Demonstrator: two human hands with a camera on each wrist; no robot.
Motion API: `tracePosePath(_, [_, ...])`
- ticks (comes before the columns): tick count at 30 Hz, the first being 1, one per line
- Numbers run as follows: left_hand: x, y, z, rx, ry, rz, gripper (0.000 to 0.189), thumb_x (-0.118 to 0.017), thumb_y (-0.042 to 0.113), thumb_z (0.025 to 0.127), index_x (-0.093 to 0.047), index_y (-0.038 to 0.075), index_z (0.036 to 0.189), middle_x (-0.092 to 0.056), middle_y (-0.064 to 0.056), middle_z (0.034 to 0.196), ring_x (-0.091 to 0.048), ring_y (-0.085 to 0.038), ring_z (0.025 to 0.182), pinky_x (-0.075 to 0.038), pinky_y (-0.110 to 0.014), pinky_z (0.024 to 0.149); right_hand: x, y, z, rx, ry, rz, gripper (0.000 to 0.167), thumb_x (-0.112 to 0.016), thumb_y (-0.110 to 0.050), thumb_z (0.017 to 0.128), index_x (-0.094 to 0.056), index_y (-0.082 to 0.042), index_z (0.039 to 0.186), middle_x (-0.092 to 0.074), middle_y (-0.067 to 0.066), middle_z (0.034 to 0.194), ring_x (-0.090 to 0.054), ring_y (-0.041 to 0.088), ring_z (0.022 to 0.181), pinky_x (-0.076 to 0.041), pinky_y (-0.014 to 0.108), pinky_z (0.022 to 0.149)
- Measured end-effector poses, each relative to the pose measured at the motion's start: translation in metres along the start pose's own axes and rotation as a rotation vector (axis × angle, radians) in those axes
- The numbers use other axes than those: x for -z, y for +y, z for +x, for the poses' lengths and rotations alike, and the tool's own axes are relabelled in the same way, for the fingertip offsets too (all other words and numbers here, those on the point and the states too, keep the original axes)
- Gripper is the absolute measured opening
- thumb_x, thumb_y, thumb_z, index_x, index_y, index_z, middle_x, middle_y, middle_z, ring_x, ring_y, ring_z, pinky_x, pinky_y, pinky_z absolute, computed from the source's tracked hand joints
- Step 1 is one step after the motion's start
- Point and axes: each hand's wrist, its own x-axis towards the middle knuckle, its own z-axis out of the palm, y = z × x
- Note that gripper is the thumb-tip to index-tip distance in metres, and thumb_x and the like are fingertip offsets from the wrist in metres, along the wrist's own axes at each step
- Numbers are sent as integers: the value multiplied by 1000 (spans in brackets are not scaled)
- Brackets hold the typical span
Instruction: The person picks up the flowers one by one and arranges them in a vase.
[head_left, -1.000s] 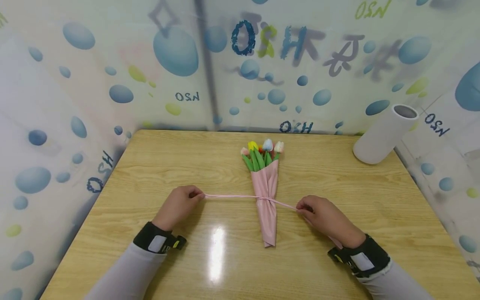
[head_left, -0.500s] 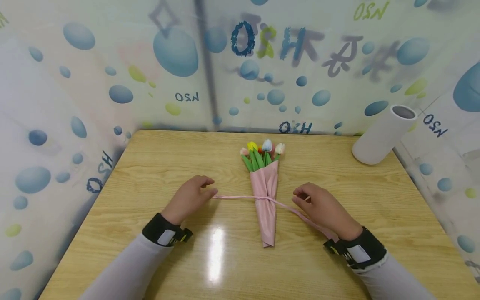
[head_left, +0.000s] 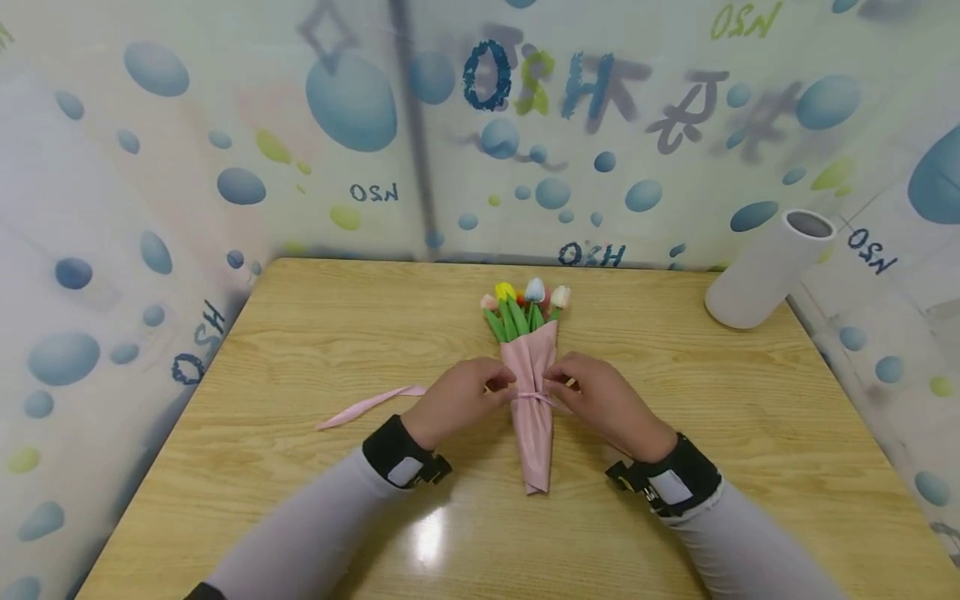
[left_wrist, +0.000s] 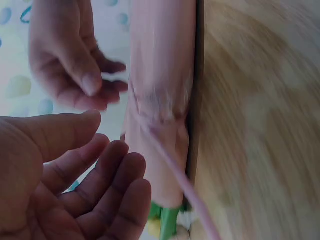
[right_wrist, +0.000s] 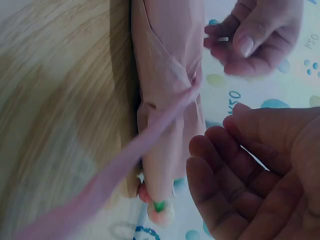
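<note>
- gapped in left grip (head_left: 460, 400) and right grip (head_left: 609, 404), holding nothing
- flanking pink-wrapped bouquet (head_left: 534, 446) flat on counter (head_left: 307, 333)
- near ribbon (right_wrist: 117, 167) tied round it

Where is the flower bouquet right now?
In the head view, the bouquet lies near the middle of the table, between the left hand and the right hand, its flowers toward the far wall.

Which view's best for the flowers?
Head: the flowers stick out of the pink wrapper unobstructed, colours distinct. Left wrist shows mostly green and some yellow at the bottom edge; right wrist, a few pale, red and green bits.
</note>
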Motion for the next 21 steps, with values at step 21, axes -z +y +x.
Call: tracePosePath(21, [-26, 11, 13, -32, -23, 80, 8, -69, 6, 98, -75, 11, 102, -73, -1, 96, -64, -14, 89, -56, -33, 85, -24, 4, 7, 89, -40, -126, 4, -75, -10, 95, -76, -10, 99, -66, 1, 98, -63, 13, 89, -56, 35, 81])
